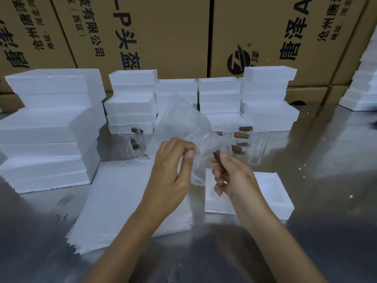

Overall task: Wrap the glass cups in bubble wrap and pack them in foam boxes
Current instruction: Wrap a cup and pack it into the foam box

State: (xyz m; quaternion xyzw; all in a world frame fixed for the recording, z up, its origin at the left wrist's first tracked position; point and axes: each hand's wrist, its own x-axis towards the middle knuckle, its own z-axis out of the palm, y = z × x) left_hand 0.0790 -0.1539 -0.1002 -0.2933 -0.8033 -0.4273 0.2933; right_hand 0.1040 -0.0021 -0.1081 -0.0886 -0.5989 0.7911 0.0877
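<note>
Now the glass cup (206, 148) hangs between my hands above the desk (326, 160), half inside bubble wrap (183, 123). My right hand (230, 176) grips its wooden handle (217, 158), upright; my left hand (173, 166) pinches the wrap. One open foam box (265, 193) lies just below-right; roughly five cups wait farther off.

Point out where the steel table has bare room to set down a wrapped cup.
Bare steel table lies right of the open foam box, and at the near edge below the bubble wrap sheets. Crowded: the unwrapped glass cups and foam box stacks behind the hands.
</note>
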